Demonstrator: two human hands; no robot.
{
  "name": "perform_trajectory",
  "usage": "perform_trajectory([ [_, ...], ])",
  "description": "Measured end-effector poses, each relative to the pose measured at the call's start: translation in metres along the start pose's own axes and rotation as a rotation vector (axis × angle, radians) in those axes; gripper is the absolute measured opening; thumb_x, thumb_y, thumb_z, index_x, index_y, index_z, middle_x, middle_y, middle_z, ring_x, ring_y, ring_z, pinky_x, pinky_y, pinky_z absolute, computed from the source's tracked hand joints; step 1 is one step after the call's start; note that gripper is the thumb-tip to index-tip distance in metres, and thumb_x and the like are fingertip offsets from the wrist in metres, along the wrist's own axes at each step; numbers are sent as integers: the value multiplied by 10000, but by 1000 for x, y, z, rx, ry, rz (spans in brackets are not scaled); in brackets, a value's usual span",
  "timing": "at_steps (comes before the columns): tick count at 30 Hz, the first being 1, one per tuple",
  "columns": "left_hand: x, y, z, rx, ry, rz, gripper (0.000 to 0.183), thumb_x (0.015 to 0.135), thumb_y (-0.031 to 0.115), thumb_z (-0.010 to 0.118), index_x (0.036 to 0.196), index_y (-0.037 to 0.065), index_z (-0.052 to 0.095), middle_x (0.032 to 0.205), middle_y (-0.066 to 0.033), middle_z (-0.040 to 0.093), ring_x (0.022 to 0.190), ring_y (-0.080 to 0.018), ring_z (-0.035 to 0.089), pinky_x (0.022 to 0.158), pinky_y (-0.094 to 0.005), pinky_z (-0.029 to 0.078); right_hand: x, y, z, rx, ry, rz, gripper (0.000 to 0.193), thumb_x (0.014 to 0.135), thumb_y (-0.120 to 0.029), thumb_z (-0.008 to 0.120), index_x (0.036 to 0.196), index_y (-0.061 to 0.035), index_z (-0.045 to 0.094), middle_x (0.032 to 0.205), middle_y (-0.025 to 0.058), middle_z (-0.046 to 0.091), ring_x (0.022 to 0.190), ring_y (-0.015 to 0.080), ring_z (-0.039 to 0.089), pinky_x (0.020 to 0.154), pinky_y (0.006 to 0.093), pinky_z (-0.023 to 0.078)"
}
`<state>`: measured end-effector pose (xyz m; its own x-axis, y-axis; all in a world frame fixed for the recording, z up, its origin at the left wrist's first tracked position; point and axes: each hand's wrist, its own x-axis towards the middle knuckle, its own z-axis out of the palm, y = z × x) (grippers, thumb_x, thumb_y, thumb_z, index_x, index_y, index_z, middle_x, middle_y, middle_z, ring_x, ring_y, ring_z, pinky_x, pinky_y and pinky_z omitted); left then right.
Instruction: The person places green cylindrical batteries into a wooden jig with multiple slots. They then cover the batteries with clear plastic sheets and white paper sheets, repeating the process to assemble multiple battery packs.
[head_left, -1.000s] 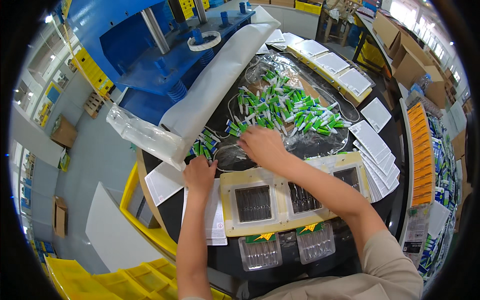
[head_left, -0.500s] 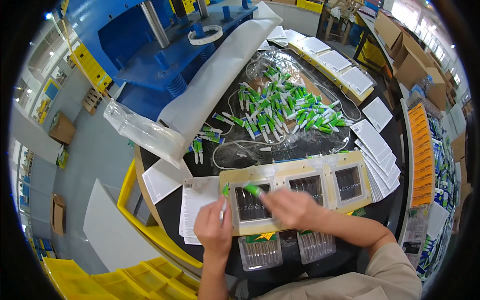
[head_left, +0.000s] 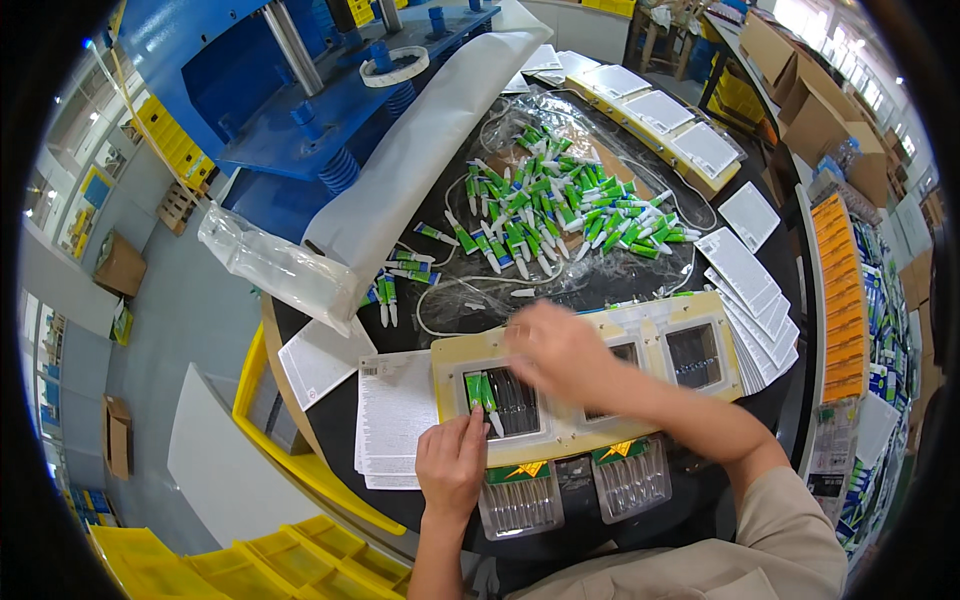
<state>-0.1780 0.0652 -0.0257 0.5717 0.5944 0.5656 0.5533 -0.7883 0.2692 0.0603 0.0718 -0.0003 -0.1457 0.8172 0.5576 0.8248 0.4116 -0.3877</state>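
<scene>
My left hand (head_left: 450,468) is at the left window of a pale yellow fixture (head_left: 446,385). Its fingertips press together on a small green-and-white tube (head_left: 488,392). Another such tube (head_left: 473,388) lies beside it, both in the ribbed clear tray (head_left: 516,402) set in that window. Over the fixture, between its left and middle windows, my right hand (head_left: 556,345) is smeared by motion, so its fingers and anything in them cannot be made out. The right window (head_left: 693,358) shows a clear tray without tubes. Farther back lies a heap of similar tubes (head_left: 590,212).
Two clear blister packs (head_left: 522,505) stick out at the fixture's near edge. White printed cards (head_left: 395,425) lie left of it, and more cards (head_left: 750,290) fan out to its right. A blue press (head_left: 270,150) stands back left, yellow crates (head_left: 270,560) near left. Another fixture (head_left: 690,165) is behind.
Both hands held a tube above the left window; now two tubes lie in it. My left hand has moved slightly right, while my right hand has moved up and away from the window.
</scene>
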Motion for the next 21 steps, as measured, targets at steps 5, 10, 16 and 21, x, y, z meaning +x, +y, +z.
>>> perform_trajectory([
  [5,4,3,-7,49,23,16,309,844,98,789,1142,35,737,1046,-86,701,892,-255,682,782,-379,523,77,75,30,-232,-18,235,192,886,-227,738,949,-46,732,949,136,695,889,359,697,717,455,552],
  [10,16,14,-11,18,66,58,357,812,49,804,1160,45,725,1088,-125,733,942,-301,704,810,-408,545,127,100,91,-297,-123,368,218,852,-253,761,859,-36,743,904,174,708,853,353,715,716,451,574],
  [16,29,26,-17,-76,-18,123,267,848,59,780,1107,23,729,1078,-119,746,907,-276,717,800,-397,553,105,123,75,-51,-167,393,249,779,-250,772,771,-11,703,888,212,684,872,420,690,743,529,538],
  [21,46,57,-14,-280,-33,215,302,813,59,812,1103,26,735,1030,-113,754,853,-263,716,765,-383,560,-47,111,-83,204,-11,257,204,807,-212,842,902,-48,768,835,78,650,740,223,586,637,358,432],
])
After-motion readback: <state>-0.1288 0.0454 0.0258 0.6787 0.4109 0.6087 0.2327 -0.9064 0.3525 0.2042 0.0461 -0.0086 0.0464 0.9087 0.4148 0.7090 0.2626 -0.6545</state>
